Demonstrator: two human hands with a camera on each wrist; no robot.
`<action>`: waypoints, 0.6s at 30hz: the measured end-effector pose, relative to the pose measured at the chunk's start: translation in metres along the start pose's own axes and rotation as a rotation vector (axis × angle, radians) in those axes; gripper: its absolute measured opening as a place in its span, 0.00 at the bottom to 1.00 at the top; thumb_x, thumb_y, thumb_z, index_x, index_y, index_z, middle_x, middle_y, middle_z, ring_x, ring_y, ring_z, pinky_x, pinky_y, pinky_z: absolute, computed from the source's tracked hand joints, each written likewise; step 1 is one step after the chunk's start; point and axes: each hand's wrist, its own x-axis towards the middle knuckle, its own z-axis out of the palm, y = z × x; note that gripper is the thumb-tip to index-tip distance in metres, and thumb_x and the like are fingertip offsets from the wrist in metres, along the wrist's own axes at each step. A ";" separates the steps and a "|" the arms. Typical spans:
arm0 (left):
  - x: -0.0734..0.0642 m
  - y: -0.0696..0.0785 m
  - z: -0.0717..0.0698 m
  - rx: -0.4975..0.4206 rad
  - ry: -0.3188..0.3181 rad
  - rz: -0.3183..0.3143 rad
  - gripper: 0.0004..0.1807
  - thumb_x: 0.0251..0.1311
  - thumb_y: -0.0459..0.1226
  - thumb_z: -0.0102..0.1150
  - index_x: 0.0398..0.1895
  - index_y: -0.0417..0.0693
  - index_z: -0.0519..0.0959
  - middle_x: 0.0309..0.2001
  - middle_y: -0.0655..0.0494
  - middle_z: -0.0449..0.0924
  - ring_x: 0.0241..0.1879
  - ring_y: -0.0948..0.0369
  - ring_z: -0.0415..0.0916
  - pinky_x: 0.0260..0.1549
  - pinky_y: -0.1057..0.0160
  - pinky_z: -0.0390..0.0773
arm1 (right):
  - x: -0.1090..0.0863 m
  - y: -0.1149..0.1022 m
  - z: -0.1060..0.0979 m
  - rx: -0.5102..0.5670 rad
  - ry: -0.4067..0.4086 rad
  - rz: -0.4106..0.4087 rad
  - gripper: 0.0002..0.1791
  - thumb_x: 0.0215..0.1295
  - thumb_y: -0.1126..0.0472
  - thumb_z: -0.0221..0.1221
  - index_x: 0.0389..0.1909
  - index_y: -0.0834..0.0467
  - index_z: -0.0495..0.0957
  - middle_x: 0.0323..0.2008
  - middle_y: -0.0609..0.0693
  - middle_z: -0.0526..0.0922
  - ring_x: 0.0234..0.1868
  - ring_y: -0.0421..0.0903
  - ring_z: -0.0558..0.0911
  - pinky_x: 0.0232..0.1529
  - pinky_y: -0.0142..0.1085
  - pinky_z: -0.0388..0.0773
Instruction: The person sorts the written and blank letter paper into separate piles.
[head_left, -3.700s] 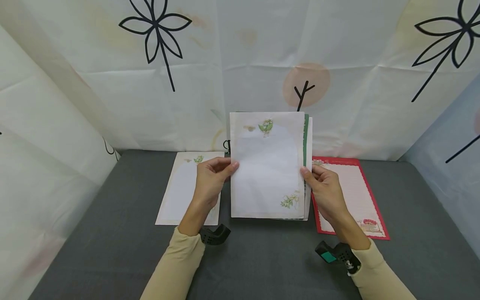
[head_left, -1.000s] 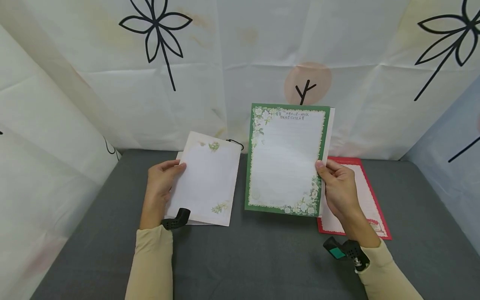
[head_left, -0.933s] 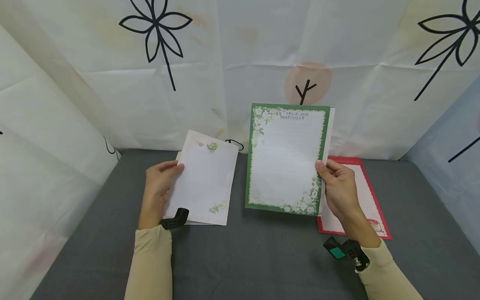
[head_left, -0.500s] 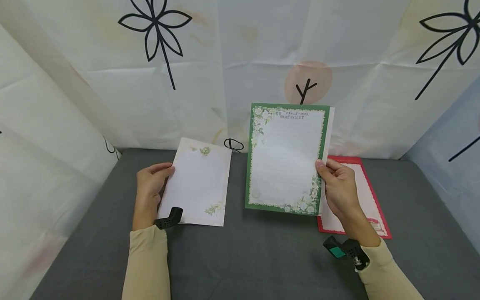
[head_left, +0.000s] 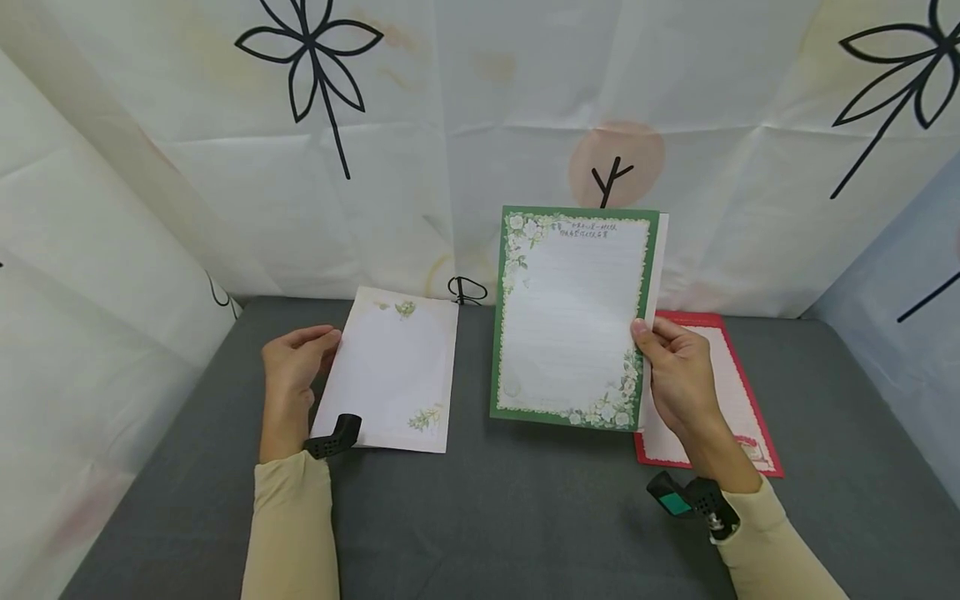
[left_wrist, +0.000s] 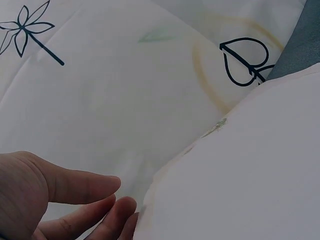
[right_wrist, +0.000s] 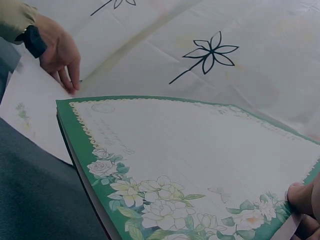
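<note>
A white sheet of paper (head_left: 393, 375) with small green leaf prints lies at the left, over another similar sheet that it hides. At its left edge is my left hand (head_left: 292, 367); in the left wrist view the thumb (left_wrist: 95, 187) is off the sheet, with the fingertips right beside the edge. My right hand (head_left: 678, 367) grips a stack of letter paper at its right edge, thumb on top. The front sheet (head_left: 573, 325) has a green border, white flowers and handwriting at the top. A white edge shows behind it. The stack is held up, tilted toward me.
A red-bordered sheet (head_left: 720, 392) lies on the grey table (head_left: 495, 525) at the right, partly behind the right hand and stack. A white curtain (head_left: 480, 167) with printed flowers stands along the back edge, with more cloth at both sides.
The leaf-print sheet came off the front of the stack, moved left and went down over the other sheet. My left hand has let go of it. The right hand keeps the stack nearly still.
</note>
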 end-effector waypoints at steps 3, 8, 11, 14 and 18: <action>-0.002 0.002 0.000 0.005 0.011 0.017 0.16 0.64 0.33 0.68 0.53 0.37 0.83 0.34 0.61 0.81 0.34 0.64 0.80 0.37 0.69 0.80 | 0.000 -0.001 0.000 0.004 -0.003 0.001 0.26 0.74 0.63 0.59 0.62 0.79 0.70 0.40 0.48 0.86 0.39 0.39 0.86 0.43 0.30 0.83; -0.004 0.006 0.001 0.022 0.014 0.036 0.15 0.65 0.34 0.68 0.53 0.37 0.83 0.34 0.62 0.81 0.38 0.61 0.80 0.42 0.68 0.80 | 0.000 -0.001 -0.001 0.012 -0.003 -0.001 0.25 0.74 0.63 0.59 0.61 0.79 0.70 0.40 0.48 0.86 0.39 0.38 0.86 0.43 0.30 0.83; -0.005 0.008 0.002 0.025 -0.008 0.037 0.16 0.65 0.35 0.68 0.54 0.37 0.82 0.36 0.62 0.81 0.40 0.60 0.80 0.43 0.67 0.81 | 0.000 -0.001 -0.001 0.016 -0.003 -0.002 0.25 0.74 0.63 0.59 0.61 0.79 0.70 0.40 0.48 0.86 0.39 0.38 0.86 0.43 0.30 0.83; -0.007 0.010 0.004 0.031 -0.029 0.043 0.17 0.65 0.36 0.68 0.55 0.37 0.82 0.37 0.61 0.82 0.41 0.60 0.81 0.46 0.66 0.81 | 0.000 -0.001 -0.001 0.019 -0.006 -0.003 0.25 0.74 0.63 0.59 0.62 0.79 0.70 0.41 0.48 0.86 0.39 0.38 0.86 0.43 0.30 0.83; -0.010 0.014 0.009 0.026 -0.068 0.070 0.18 0.65 0.35 0.68 0.55 0.37 0.82 0.37 0.61 0.83 0.42 0.60 0.82 0.47 0.66 0.81 | -0.001 -0.001 -0.001 0.020 -0.011 0.000 0.26 0.74 0.62 0.59 0.62 0.78 0.70 0.41 0.48 0.86 0.39 0.38 0.86 0.44 0.30 0.83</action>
